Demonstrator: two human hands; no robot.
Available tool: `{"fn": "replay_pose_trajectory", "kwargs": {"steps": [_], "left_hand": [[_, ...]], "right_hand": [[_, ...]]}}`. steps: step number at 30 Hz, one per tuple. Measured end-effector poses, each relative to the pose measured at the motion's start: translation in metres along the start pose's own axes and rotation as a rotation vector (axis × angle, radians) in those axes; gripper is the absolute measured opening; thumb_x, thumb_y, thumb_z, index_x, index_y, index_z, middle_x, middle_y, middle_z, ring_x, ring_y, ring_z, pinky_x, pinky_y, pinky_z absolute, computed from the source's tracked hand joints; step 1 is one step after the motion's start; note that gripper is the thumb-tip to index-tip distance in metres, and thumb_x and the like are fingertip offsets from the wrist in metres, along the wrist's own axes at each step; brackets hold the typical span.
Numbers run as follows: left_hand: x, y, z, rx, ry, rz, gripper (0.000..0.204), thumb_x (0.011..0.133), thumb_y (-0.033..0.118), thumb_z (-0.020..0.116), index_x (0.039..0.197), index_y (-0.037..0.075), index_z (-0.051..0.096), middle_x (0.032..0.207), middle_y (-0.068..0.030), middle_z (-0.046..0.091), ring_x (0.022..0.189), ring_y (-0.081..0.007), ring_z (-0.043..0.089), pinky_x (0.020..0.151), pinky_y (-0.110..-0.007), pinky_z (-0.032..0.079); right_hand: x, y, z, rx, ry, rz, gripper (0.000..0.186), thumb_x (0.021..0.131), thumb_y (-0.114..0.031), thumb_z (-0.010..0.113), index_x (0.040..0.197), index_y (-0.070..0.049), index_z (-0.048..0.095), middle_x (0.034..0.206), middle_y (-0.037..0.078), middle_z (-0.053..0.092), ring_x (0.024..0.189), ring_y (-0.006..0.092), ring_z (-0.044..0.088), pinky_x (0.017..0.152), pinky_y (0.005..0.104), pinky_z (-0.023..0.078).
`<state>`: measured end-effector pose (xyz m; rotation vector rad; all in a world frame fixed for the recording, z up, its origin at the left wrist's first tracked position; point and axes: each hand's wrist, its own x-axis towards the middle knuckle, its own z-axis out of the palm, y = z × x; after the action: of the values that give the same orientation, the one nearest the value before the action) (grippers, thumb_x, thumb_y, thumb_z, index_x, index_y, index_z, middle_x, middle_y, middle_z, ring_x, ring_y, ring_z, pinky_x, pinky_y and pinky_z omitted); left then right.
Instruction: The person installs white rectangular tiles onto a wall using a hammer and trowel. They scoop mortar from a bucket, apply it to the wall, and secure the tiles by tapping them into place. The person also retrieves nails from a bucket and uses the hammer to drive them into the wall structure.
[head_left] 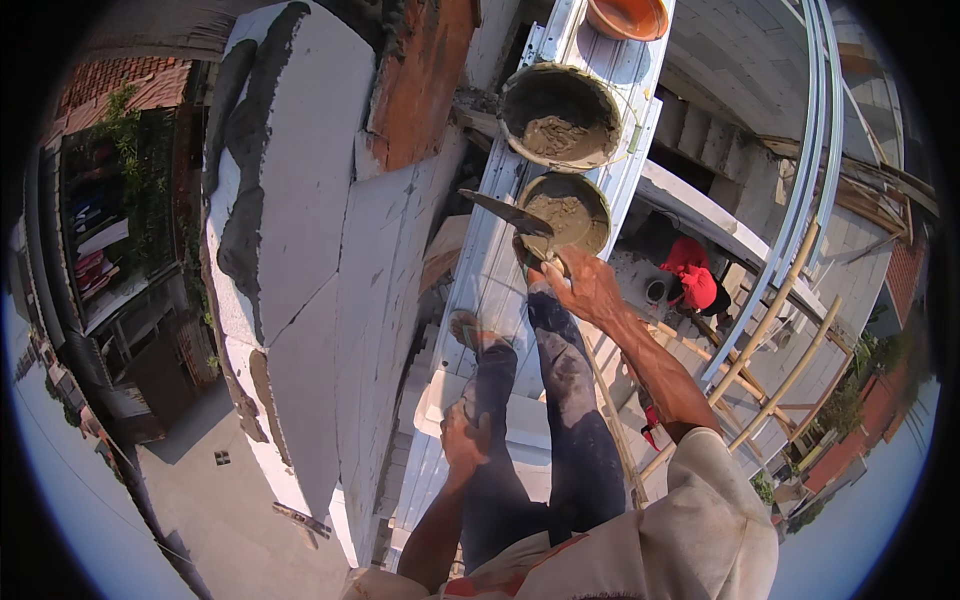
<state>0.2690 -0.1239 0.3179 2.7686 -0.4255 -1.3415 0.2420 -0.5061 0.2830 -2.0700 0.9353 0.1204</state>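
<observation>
The right hand (580, 288) has its fingers closed around the handle of a trowel (507, 213), whose blade points away to the left over the rim of the near bucket (606, 222). Mortar (562, 218) lies in that bucket; the far bucket (510, 112) (the larger-looking one) holds some too. Both stand on ribbed metal planks (482, 262), with an orange bowl (628, 18) beyond. The left hand (466, 436) is at the left leg (490, 385), its fingers too shadowed to tell whether they are curled or spread. To the left rises a white block wall (315, 230).
</observation>
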Motion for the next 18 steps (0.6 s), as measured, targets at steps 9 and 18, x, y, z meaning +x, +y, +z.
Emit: {"fn": "replay_pose_trajectory", "kwargs": {"steps": [9,18], "left_hand": [[0.021,0.039,-0.001,0.068,0.028,-0.082,0.053,0.083,0.032,0.074,0.127,0.004,0.064,0.125,-0.0185,0.064,0.116,-0.0408,0.060,0.101,-0.051,0.049],[0.015,0.062,0.005,0.112,-0.014,-0.126,0.052,0.086,0.033,0.072,0.127,0.003,0.063,0.126,-0.0186,0.062,0.117,-0.0407,0.059,0.100,-0.053,0.048]], "right_hand": [[0.278,0.189,0.005,-0.630,-0.019,0.089,0.021,0.095,-0.012,0.057,0.098,-0.005,0.076,0.101,0.021,0.075,0.093,0.0375,0.075,0.076,0.0469,0.062],[0.292,0.188,0.044,-0.601,-0.439,0.032,0.022,0.093,-0.017,0.062,0.104,-0.007,0.079,0.104,0.016,0.077,0.105,0.0338,0.075,0.081,0.0403,0.062]]}}
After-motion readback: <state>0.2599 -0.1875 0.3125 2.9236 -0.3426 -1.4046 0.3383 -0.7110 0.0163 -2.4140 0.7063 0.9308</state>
